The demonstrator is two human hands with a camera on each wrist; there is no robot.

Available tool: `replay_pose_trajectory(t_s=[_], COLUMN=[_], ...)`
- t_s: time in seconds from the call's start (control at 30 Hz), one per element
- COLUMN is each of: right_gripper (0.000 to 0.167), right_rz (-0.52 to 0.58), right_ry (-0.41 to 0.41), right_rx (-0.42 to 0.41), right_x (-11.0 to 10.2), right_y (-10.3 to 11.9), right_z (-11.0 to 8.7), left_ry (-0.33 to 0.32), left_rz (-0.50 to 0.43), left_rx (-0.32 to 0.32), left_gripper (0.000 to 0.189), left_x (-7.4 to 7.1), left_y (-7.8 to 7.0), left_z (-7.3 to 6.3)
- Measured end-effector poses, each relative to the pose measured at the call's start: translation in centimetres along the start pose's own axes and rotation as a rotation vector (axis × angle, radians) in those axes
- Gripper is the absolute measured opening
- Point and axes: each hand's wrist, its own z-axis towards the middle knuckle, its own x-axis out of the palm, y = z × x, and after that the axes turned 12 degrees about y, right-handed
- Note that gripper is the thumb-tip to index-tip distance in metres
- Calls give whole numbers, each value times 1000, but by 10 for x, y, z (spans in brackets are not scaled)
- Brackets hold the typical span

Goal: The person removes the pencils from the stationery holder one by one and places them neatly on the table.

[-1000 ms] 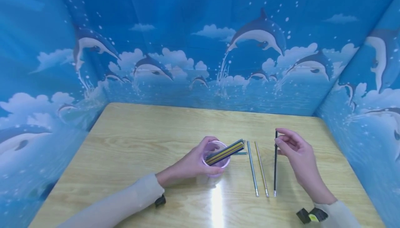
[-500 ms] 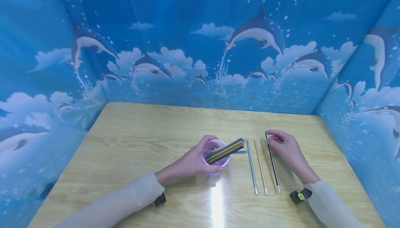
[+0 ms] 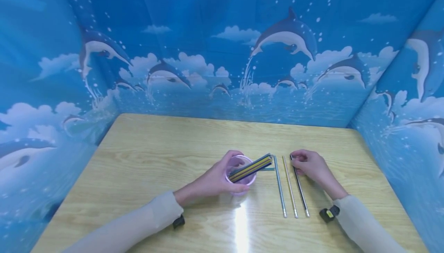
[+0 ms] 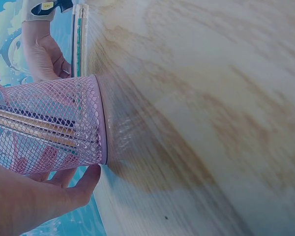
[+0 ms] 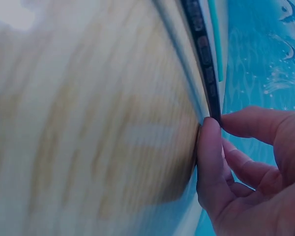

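1. The dark pencil (image 3: 300, 191) lies at the right end of a row of three, its pale-tipped end toward the person and its far end in the right hand (image 3: 310, 164).
2. That hand pinches the far end between thumb and fingertips; the right wrist view shows the grip close to the tabletop. Whether the pinched end touches the wood, I cannot tell.
3. Just left of it, and apart from it, lies the gold pencil (image 3: 290, 186), roughly parallel.
4. Left of that comes the blue-green pencil (image 3: 280, 186), also with its pale end toward the person.
5. The pink mesh cup (image 4: 91, 118) stands upright on the table, left of the row.
6. The left hand (image 3: 216, 178) grips the cup's side, thumb and fingers curled around its wall.
7. Inside the cup, a bundle of pencils (image 3: 251, 168), with yellow and dark stripes, leans to the right over the rim.
8. Beneath the bundle's upper end, a bluish strip (image 3: 268, 169) shows between the cup and the row; its other end is hidden.
9. Everything rests on a wood-grain table (image 3: 173, 149).
10. Light sleeves (image 3: 138, 222) cover both forearms, and a dolphin-printed blue backdrop (image 3: 215, 52) surrounds the table's far side and flanks.
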Motion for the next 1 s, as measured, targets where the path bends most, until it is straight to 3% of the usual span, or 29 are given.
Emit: replay_pose_trajectory(t_s=[0.2, 0.33, 0.7, 0.87, 1.0], right_gripper=[42, 40, 41, 43, 48], right_rz=[-155, -197, -234, -277, -251], right_ry=[-37, -38, -54, -99, -131], right_rx=[-16, -35, -34, -14, -6], right_x=[3, 4, 7, 8, 8], right_y=[2, 3, 2, 3, 7], right_z=[3, 3, 2, -3, -13], left_ry=[-1, 2, 4, 7, 5], left_rz=[-2, -12, 1, -15, -24], left_rx=[3, 0, 11, 6, 0], left_gripper=[89, 91, 89, 91, 93], left_x=[1, 1, 0, 0, 0], left_y=[2, 3, 3, 2, 3], left_z=[0, 1, 1, 1, 0])
